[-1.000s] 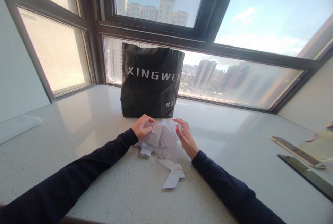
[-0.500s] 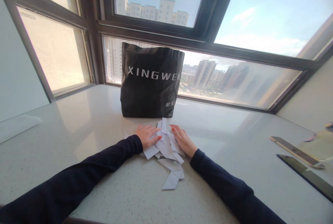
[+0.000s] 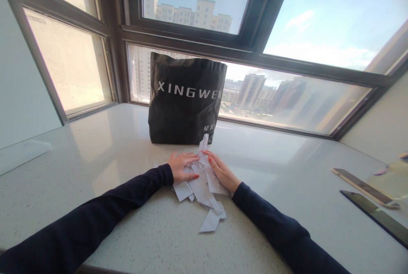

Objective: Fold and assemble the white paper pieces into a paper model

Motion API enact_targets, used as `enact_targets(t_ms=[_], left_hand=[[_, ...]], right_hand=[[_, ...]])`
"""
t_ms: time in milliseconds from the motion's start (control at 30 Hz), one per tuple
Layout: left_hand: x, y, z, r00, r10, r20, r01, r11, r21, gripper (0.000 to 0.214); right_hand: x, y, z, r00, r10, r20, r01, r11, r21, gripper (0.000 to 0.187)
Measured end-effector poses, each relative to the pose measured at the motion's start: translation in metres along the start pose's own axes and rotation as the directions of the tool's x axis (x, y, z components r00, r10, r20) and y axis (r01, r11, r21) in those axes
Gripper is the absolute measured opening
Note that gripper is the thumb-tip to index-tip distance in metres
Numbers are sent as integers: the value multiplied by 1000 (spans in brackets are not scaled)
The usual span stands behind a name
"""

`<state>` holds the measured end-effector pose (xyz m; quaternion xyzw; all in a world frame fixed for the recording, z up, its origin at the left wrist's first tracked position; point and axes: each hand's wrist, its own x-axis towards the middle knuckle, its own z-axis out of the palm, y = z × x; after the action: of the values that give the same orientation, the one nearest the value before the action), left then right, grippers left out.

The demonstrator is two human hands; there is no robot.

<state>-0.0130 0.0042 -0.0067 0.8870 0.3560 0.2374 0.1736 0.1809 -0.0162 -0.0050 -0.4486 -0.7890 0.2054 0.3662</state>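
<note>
White paper strips [image 3: 201,187] lie in a loose, overlapping pile on the speckled countertop. My left hand [image 3: 183,167] rests on the pile's left side, fingers stretched out and thumb apart. On the right side, my right hand [image 3: 222,172] presses in with its fingers extended, the tips touching the papers. One strip [image 3: 204,141] sticks up between the fingertips of both hands. Just behind the pile a black bag [image 3: 185,117] with white lettering stands upright. The undersides of both hands and the papers beneath them are hidden.
Two dark, flat phone-like devices lie at the right: one with a light edge [image 3: 365,187] and a larger one [image 3: 376,216]. A blurred yellowish item [image 3: 390,178] sits beyond them. A white flat piece [image 3: 24,155] lies far left. Windows enclose the back of the countertop [image 3: 127,231].
My hands have drawn closer together over the papers. Some strips have shifted, and one now rises higher between my fingertips, in front of the bag.
</note>
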Motion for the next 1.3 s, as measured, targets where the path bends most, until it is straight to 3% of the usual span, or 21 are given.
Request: enact_targets(t_ms=[100,167,233,333,400,467,600,700,767,833,933,1000,1100,1233,1300], left_hand=[[2,5,-7,995,55,-84,-55,998,-2,50],[3,9,-13,981,99,-169,-104,994,-24,40],[3,12,-21,953,140,-269,-159,986,-51,34],[0,15,-33,902,199,-382,-235,971,-50,33],[-3,16,-40,895,240,-376,-273,961,-36,35],[-5,17,-46,912,287,-294,-314,948,-47,33],[-3,15,-52,934,325,-146,-341,934,-103,28],[0,9,-54,971,230,-59,-233,972,-41,25],[-1,4,-54,996,89,1,-88,987,134,21],[-4,-1,-54,992,-123,-25,124,921,371,33],[-10,-11,-52,915,-383,-130,392,762,516,57],[-11,-16,-49,868,-484,-108,474,746,467,64],[-10,-22,-41,827,-559,-57,534,750,391,70],[-5,-25,-26,855,-514,-66,507,801,318,71],[0,-24,-20,881,-471,-42,472,871,135,69]], right_hand=[[0,-3,-2,986,-43,-164,52,998,47,38],[0,-3,-3,949,-45,-312,69,995,66,34],[0,-2,-5,901,-29,-432,71,994,80,29],[0,1,-7,853,14,-521,44,994,100,26],[1,4,-8,843,39,-537,26,993,112,28],[0,6,-9,846,57,-530,9,993,122,31],[-1,4,-12,903,66,-424,-16,993,120,40],[-2,-4,-18,986,30,-166,-6,989,145,49],[-3,-11,-26,998,24,53,-30,991,129,51],[-5,-16,-36,975,51,218,-70,994,79,55],[-8,-19,-48,927,81,366,-82,997,-13,66],[-12,-17,-51,906,77,416,-32,993,-115,78],[-17,-11,-44,911,74,405,42,962,-268,95],[-19,-9,-30,925,107,365,3,958,-288,97],[-17,-11,-26,931,95,352,-9,971,-240,93]])
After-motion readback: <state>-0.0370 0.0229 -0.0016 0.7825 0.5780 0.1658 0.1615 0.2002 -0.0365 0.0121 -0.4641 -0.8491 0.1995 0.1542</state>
